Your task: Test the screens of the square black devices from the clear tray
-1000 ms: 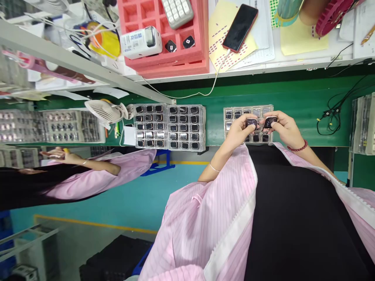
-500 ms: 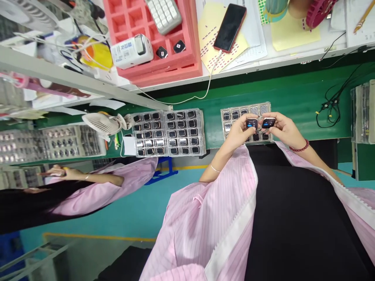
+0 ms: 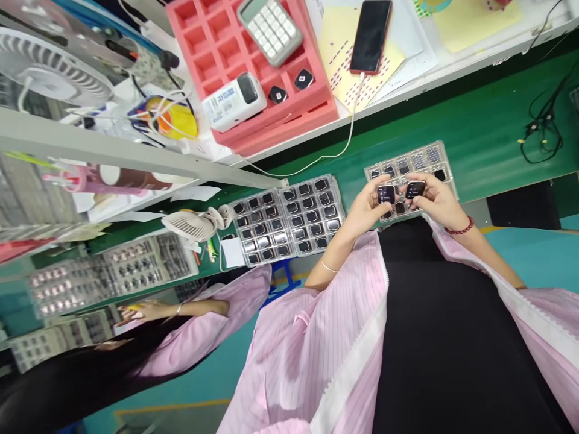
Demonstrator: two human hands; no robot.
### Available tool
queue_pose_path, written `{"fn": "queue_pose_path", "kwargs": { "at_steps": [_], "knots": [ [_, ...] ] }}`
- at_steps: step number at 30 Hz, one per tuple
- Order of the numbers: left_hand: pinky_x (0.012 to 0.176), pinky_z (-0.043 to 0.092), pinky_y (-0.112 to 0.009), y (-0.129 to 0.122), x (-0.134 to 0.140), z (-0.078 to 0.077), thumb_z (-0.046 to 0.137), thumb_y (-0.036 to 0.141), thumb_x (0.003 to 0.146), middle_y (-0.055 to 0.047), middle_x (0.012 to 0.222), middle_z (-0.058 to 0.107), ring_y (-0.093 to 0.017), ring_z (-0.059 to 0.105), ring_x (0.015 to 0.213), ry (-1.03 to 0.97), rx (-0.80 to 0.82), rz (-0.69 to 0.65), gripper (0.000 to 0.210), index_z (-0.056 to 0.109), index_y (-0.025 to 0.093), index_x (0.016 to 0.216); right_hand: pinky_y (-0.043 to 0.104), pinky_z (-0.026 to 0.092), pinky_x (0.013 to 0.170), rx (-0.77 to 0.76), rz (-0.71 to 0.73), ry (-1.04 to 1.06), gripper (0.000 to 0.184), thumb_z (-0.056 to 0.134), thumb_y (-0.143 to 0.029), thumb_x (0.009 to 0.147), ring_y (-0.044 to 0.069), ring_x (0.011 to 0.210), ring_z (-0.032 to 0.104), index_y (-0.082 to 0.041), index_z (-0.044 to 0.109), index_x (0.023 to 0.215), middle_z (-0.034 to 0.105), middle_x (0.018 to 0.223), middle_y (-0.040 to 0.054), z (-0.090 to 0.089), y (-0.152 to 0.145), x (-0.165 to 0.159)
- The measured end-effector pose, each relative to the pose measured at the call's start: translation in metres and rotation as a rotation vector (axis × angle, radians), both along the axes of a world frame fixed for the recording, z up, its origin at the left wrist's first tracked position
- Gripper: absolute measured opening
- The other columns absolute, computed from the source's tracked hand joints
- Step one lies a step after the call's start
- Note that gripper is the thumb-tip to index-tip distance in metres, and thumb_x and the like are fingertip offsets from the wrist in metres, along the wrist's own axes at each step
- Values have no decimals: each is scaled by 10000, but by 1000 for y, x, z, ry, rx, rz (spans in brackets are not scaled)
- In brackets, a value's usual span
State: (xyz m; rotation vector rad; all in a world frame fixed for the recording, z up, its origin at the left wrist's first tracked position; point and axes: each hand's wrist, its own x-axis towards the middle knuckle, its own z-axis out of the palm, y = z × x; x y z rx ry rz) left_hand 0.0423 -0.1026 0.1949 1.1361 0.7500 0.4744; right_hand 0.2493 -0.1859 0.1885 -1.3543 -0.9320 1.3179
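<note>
My left hand [image 3: 364,211] grips a small square smartwatch body [image 3: 386,193] with a lit screen. My right hand [image 3: 435,198] grips a second smartwatch body [image 3: 415,189], also lit. Both are held side by side just above a clear plastic tray [image 3: 425,158] of dark watch bodies lying on the green conveyor belt [image 3: 479,138]. My fingers cover the tray's near cells. A red bead bracelet circles my right wrist.
Two full clear trays [image 3: 289,220] lie left of mine, beside a small white fan [image 3: 192,224]. The white shelf behind carries a pink foam tray [image 3: 212,36], calculator [image 3: 270,27], white device [image 3: 233,101] and charging phone [image 3: 371,36]. A co-worker's hand [image 3: 140,311] works at far-left trays. Black cables [image 3: 540,129] lie right.
The view has tilted and shifted, so the whole scene sits more slanted. Both hands stay over the tray holding the two watch bodies, nearly unchanged relative to it.
</note>
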Motion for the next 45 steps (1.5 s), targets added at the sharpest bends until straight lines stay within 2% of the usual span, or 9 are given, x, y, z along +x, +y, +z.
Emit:
{"fn": "queue_pose_path", "kwargs": {
  "at_steps": [2,6,10,12,18,22,26,38,45],
  "knots": [
    [629,506,-246,1,-25,-3,790,535,850,-64,1005,769,-166,725,762,11,6,-19,602,622,213,1330,314,643,673,0,-18,-5,447,800,-298,844,197,775,771,-257,685,1274,805,1090,46,-3,-1,-28],
    [639,515,-267,1,-57,-8,574,573,986,-86,1040,758,-178,728,791,19,-10,-60,486,641,202,1293,354,656,688,-33,-69,7,293,667,-327,948,206,763,775,-232,715,1221,806,1067,60,-1,-9,-63],
    [827,581,-320,2,-68,-11,792,455,847,-90,1187,732,-215,736,984,-34,28,-149,619,574,223,1378,360,661,741,24,-93,2,411,739,-289,879,219,853,783,-256,681,1285,797,1157,56,4,-19,-77],
    [893,584,-347,3,-69,-11,805,434,833,-93,1174,733,-219,729,1015,-67,35,-162,613,579,206,1355,352,659,742,47,-107,-28,451,758,-250,848,210,838,779,-258,672,1290,797,1156,54,5,-23,-82],
    [914,582,-348,3,-75,-4,813,470,825,-90,1128,749,-199,729,964,-107,31,-202,597,596,193,1308,336,658,726,60,-129,-80,448,748,-233,826,209,840,779,-246,670,1267,798,1130,56,8,-26,-96],
    [739,565,-284,6,-80,3,743,533,881,-71,1009,766,-158,718,775,-80,31,-182,484,654,182,1201,350,660,731,46,-108,-108,412,729,-298,867,229,874,786,-239,678,1271,795,1137,70,13,-23,-99],
    [551,446,-228,8,-81,8,693,520,917,-54,898,771,-144,698,660,-46,20,-151,393,697,176,1108,370,657,723,22,-90,-143,359,719,-340,890,235,839,787,-236,705,1234,797,1111,73,19,-20,-100],
    [531,406,-207,6,-88,9,715,445,900,-37,861,772,-118,682,622,-85,-24,-5,334,706,170,1090,310,632,640,-28,-23,-109,265,729,-343,881,195,740,775,-222,766,1114,822,1046,57,28,3,-102],
    [516,402,-203,0,-59,5,731,428,859,-46,843,758,-105,649,582,-50,-80,74,339,711,149,1051,339,652,629,-25,9,-112,260,705,-362,891,206,692,770,-212,778,1091,820,1005,78,21,6,-71]
  ]
}}
